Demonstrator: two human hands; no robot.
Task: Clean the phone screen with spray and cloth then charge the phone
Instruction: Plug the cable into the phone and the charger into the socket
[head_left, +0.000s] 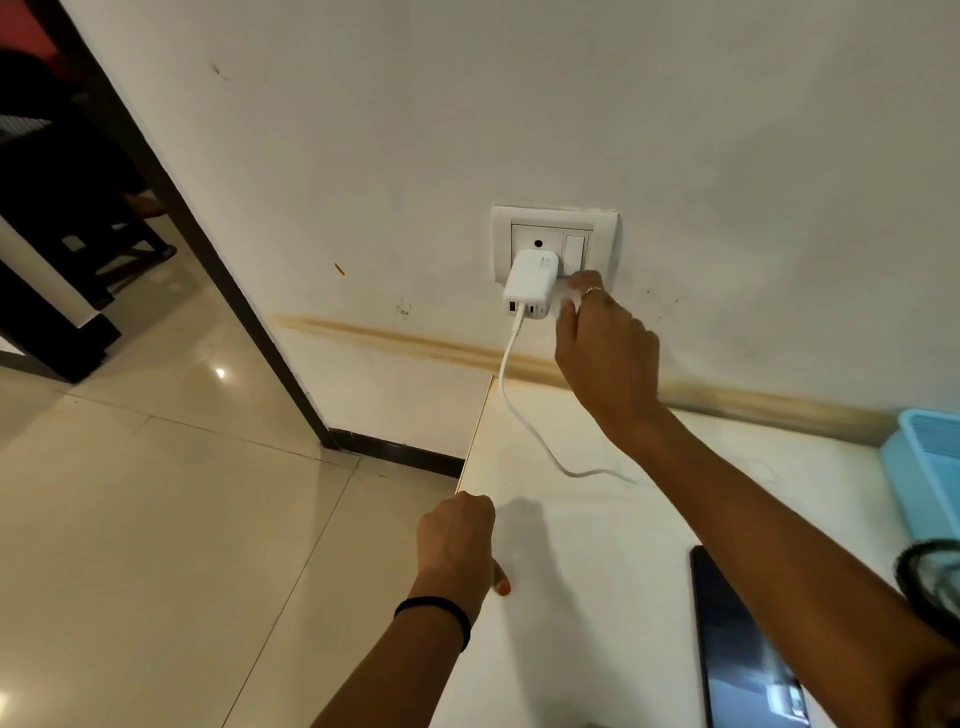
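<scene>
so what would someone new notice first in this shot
The white multi-port charger block plugged into the white wall socket plate stands out at centre, with the right hand reaching its fingers to the block's right side. A thin white cable trails from it down onto the white table, where the left hand rests at the edge and a black flat phone lies lower right.
</scene>
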